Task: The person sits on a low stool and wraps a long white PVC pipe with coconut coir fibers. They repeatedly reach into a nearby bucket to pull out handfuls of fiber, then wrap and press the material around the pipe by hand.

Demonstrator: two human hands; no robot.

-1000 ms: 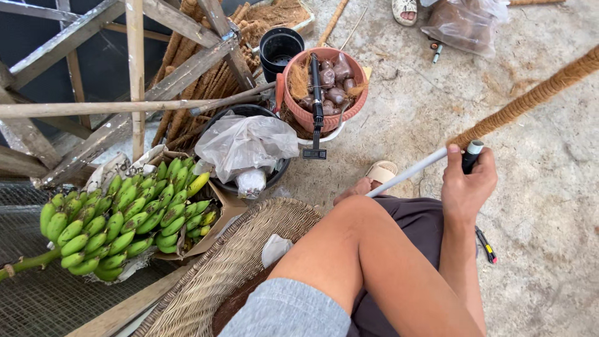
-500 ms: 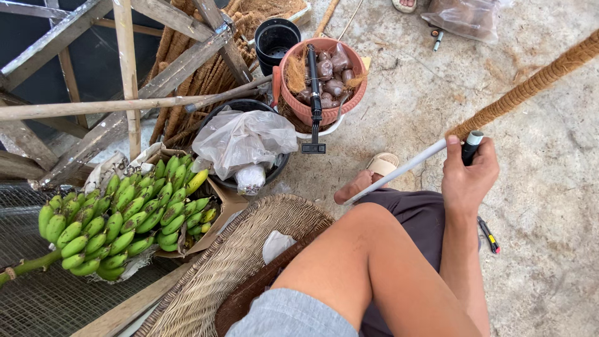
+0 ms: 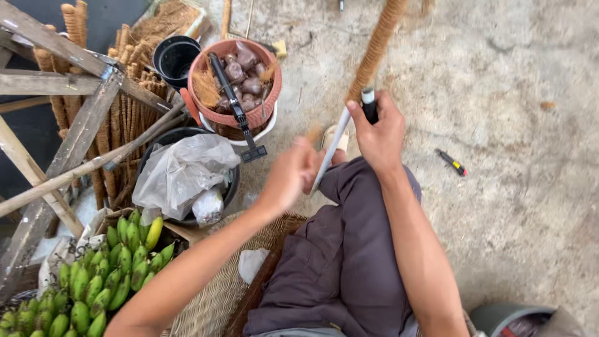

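Two hands on white pipe (image 3: 331, 150): right hand (image 3: 377, 128) grips its black-capped top, left hand (image 3: 293, 175) blurred, grip unclear; wrapping step, needs steady hold.

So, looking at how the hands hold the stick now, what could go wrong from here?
The right hand holds the white stick together with a black marker, so its grip may be weak and the stick could slip. The left hand is blurred near the lower part of the stick; it might miss it or knock it. The coir-wrapped pole slants beside the orange basin, so a swing may hit it.
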